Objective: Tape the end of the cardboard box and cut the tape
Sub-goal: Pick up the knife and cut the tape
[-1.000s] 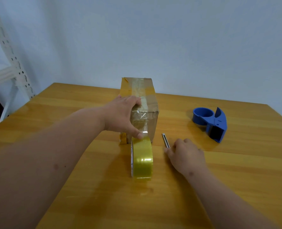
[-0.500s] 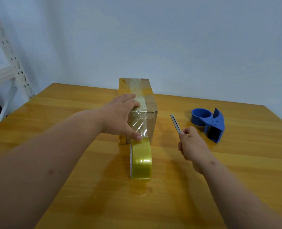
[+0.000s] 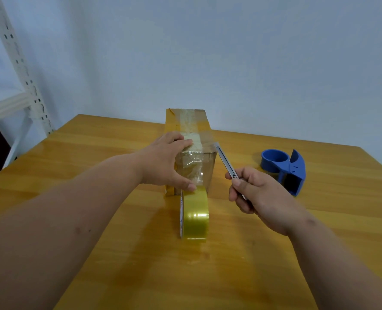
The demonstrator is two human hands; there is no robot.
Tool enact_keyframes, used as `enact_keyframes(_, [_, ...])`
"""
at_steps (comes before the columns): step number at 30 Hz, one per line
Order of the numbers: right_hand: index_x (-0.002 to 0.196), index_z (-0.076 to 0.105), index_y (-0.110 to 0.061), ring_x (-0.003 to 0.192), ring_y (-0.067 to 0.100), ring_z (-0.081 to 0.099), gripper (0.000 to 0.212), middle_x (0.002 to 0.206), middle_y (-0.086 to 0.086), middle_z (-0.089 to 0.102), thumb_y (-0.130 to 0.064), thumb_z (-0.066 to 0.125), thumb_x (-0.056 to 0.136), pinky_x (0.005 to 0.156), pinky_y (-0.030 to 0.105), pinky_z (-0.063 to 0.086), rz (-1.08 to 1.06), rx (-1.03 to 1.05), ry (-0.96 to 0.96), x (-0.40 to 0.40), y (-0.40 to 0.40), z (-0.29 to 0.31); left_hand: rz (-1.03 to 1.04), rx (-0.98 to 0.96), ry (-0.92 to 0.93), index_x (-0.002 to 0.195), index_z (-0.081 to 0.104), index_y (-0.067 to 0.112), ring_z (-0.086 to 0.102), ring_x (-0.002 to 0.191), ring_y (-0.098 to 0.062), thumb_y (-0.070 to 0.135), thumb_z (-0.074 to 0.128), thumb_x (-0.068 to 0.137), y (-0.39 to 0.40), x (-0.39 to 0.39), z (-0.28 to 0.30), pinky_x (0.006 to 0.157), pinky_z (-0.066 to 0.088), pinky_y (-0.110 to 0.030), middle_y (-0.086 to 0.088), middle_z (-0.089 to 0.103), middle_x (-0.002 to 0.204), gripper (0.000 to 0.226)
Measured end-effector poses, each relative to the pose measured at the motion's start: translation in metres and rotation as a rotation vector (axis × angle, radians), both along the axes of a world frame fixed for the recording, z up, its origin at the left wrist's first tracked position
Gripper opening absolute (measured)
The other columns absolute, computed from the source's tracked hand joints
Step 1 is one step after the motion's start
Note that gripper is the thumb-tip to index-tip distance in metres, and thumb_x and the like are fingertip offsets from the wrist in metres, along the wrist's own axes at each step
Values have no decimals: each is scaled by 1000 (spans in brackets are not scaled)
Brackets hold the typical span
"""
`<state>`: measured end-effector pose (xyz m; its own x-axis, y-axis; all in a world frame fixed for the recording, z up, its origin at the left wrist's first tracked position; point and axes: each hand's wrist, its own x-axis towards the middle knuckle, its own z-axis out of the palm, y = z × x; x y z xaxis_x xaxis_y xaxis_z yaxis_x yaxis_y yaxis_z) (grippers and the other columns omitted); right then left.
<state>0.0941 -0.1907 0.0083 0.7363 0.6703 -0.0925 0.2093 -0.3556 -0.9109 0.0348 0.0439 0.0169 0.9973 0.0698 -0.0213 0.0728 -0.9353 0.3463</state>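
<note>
A: Now, nearest to the camera, the roll [image 3: 194, 217] stands on its edge on the table [image 3: 96, 220], the same place as a second ago. Its tape runs up the near end of the box [image 3: 195, 166], not yet cut.

B: And what is different?

A: The right hand [image 3: 256, 198]. A second ago it lay low on the table, fingers just reaching a knife [image 3: 227, 163] that lay flat there. Now the hand is lifted and closed around the handle, and the knife points up and away, its tip near the upper right corner of the box. Whether the blade is pushed out, one cannot tell.

B: The left hand [image 3: 165, 163]?

A: It has stayed on the box. The fingers are spread over the top edge and the thumb presses low on the tape, touching the roll. It is open and flat, it pins and does not grip.

B: So the taping is finished?

A: It seems so; the strip is laid over the end. What remains is the cut, probably between thumb and roll. The thumb is close to that line, so this is the risk.

B: Farther back?

A: A blue dispenser [image 3: 285, 170], untouched, well apart on the right.
</note>
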Motion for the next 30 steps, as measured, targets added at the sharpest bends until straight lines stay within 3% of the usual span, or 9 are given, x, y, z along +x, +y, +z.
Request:
enact_keyframes(7, [96, 56, -10, 45, 7, 46, 22, 63, -1, 66, -28, 43, 101, 47, 17, 42, 4, -82, -179, -1, 1, 2, 0, -9, -15, 149, 14, 26, 12, 143, -14, 67, 72, 55, 0, 0, -1, 115, 19, -34, 11, 9, 153, 117])
enact_keyframes(14, [79, 54, -18, 52, 9, 49, 30, 61, 3, 63, -42, 47, 95, 55, 32, 47, 8, -291, -484, 8, 0, 5, 11, -18, -5, 149, 13, 26, 9, 143, -13, 66, 74, 53, -1, 2, -1, 112, 15, -30, 11, 9, 152, 120])
enact_keyframes(19, [78, 52, -19, 52, 12, 48, 38, 57, -5, 53, -53, 43, 91, 51, 28, 44, 42, -435, -706, 9, -3, 13, 14, -19, 19, 149, 11, 27, 6, 143, -14, 68, 74, 51, -2, 2, -1, 114, 16, -35, 13, 6, 152, 124])
enact_keyframes(25, [82, 50, -19, 59, 17, 56, 37, 61, -5, 55, -51, 36, 95, 56, 33, 45, 76, -543, -955, 9, 2, 26, 24, -25, 31, 149, 11, 28, 4, 143, -12, 69, 74, 49, -2, 3, -1, 116, 15, -35, 14, 6, 151, 125])
enact_keyframes(30, [74, 41, -20, 61, 21, 48, 37, 59, -6, 45, -47, 34, 99, 54, 33, 37, 129, -675, -1126, 9, 15, 37, 28, -26, 27, 149, 11, 27, 4, 143, -13, 68, 75, 48, -2, 3, -2, 116, 13, -34, 14, 6, 151, 126])
